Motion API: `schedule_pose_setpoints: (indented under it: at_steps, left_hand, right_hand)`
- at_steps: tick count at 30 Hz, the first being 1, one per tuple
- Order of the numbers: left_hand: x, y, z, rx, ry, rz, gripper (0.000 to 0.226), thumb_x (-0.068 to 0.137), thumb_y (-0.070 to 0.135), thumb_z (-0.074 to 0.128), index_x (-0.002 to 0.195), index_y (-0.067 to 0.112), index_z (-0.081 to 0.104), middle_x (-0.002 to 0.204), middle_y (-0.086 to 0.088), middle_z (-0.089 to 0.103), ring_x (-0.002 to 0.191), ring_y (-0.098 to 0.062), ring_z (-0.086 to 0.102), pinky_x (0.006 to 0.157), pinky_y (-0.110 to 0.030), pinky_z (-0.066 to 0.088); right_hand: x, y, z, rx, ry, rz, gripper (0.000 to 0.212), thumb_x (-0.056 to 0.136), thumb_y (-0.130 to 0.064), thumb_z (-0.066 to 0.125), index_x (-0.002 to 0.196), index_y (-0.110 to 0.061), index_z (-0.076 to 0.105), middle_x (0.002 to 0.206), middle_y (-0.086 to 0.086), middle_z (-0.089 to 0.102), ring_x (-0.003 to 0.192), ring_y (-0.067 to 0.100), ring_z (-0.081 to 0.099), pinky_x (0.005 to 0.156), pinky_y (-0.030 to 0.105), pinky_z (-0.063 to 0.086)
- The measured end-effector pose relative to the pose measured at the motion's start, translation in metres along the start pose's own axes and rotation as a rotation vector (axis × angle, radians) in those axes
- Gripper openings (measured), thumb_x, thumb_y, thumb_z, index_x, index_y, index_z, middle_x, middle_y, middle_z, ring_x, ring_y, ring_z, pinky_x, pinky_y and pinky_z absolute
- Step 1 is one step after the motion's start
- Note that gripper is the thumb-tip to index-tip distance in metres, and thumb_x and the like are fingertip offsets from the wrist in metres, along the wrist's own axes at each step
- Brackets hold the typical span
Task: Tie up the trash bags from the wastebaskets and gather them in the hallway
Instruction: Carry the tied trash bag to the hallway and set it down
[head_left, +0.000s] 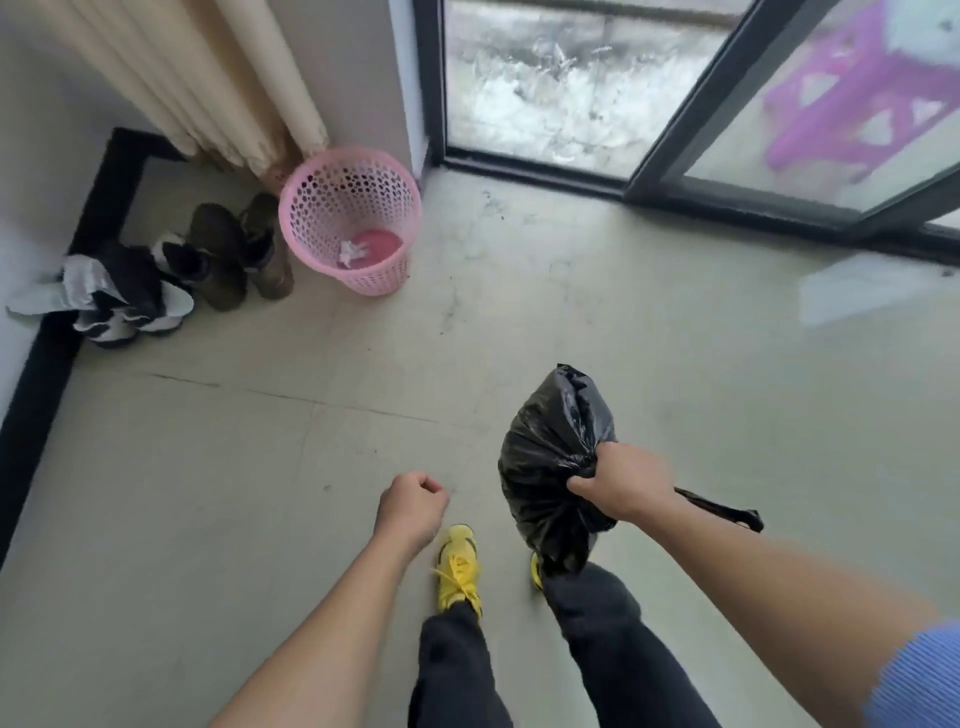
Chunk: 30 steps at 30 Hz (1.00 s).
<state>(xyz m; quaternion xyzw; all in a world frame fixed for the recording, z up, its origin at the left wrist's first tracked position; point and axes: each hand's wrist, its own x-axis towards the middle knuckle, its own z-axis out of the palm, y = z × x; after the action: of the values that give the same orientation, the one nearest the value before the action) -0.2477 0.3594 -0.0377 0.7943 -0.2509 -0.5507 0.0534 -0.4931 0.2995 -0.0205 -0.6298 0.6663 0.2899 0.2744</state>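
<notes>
My right hand grips the gathered neck of a full black trash bag, which hangs above my right foot. A loose strip of the bag sticks out to the right of my wrist. My left hand is curled into a fist and holds nothing, a little left of the bag. A pink perforated wastebasket stands on the floor at the far left by the wall corner, with no bag inside and a scrap of white paper on its bottom.
Brown boots and black-and-white shoes lie left of the basket along a black baseboard. A cream curtain hangs above them. Dark-framed glass doors run across the far right. My yellow shoes stand on pale floor.
</notes>
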Motion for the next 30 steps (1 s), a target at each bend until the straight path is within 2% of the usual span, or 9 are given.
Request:
schedule_pose_setpoints:
  at_steps: [4,9,14,18,22,25,28,30]
  left_hand:
    - [-0.064,0.044,0.005,0.165,-0.074,0.131,0.018,0.081,0.013,0.052,0.066,0.020,0.056,0.076,-0.008,0.066,0.075,-0.028,0.060,0.075,-0.035,0.054]
    - [-0.132,0.088,0.023,0.576,-0.148,0.352,0.012,0.080,0.016,0.050,0.075,0.020,0.060,0.085,-0.007,0.069,0.084,-0.028,0.065,0.073,-0.031,0.051]
    - [-0.206,0.130,0.074,0.952,-0.187,0.565,0.014,0.082,0.019,0.050,0.088,0.018,0.063,0.093,-0.007,0.070,0.090,-0.027,0.064,0.079,-0.032,0.052]
    - [-0.284,0.150,0.155,1.145,-0.231,0.752,0.018,0.083,0.018,0.053,0.096,0.016,0.065,0.102,-0.011,0.070,0.096,-0.030,0.064,0.080,-0.030,0.050]
    - [-0.372,0.139,0.262,1.290,-0.302,0.958,0.022,0.086,0.019,0.055,0.104,0.014,0.067,0.110,-0.010,0.068,0.102,-0.028,0.064,0.080,-0.027,0.046]
    - [-0.441,0.109,0.350,1.363,-0.393,1.056,0.020,0.085,0.020,0.055,0.100,0.016,0.067,0.103,-0.009,0.071,0.094,-0.028,0.067,0.075,-0.026,0.048]
    - [-0.513,0.069,0.437,1.474,-0.522,1.163,0.016,0.085,0.020,0.057,0.096,0.016,0.067,0.094,-0.010,0.071,0.092,-0.027,0.067,0.070,-0.024,0.045]
    - [-0.560,0.043,0.488,1.542,-0.628,1.234,0.007,0.084,0.020,0.058,0.087,0.019,0.065,0.082,-0.009,0.069,0.087,-0.027,0.067,0.068,-0.023,0.044]
  right_hand:
    - [-0.070,0.055,-0.024,0.136,0.024,0.158,0.037,0.079,-0.053,0.056,0.093,-0.019,0.062,0.080,0.000,0.061,0.080,0.027,0.060,0.065,0.030,0.043]
    - [-0.166,0.121,-0.020,0.264,0.088,0.342,0.048,0.081,-0.058,0.056,0.106,-0.018,0.061,0.108,0.005,0.067,0.101,0.029,0.064,0.072,0.032,0.043]
    - [-0.270,0.192,0.007,0.422,0.103,0.516,0.045,0.080,-0.058,0.058,0.103,-0.020,0.061,0.107,0.004,0.068,0.101,0.028,0.063,0.073,0.032,0.044]
    - [-0.360,0.254,0.056,0.588,0.093,0.665,0.042,0.078,-0.056,0.059,0.101,-0.021,0.060,0.105,0.002,0.067,0.099,0.027,0.064,0.071,0.030,0.042]
    - [-0.451,0.312,0.130,0.765,0.076,0.781,0.040,0.078,-0.055,0.061,0.097,-0.021,0.055,0.104,0.002,0.065,0.100,0.026,0.063,0.071,0.030,0.040]
    - [-0.517,0.359,0.185,0.851,0.079,0.868,0.047,0.078,-0.055,0.062,0.108,-0.019,0.057,0.107,0.002,0.064,0.102,0.025,0.061,0.073,0.030,0.040]
    - [-0.583,0.407,0.237,0.944,0.084,0.958,0.039,0.078,-0.052,0.063,0.097,-0.019,0.053,0.093,-0.001,0.056,0.088,0.024,0.057,0.071,0.030,0.040]
    - [-0.625,0.437,0.270,0.988,0.095,1.025,0.038,0.078,-0.051,0.063,0.092,-0.019,0.049,0.091,-0.001,0.054,0.087,0.024,0.056,0.071,0.031,0.040]
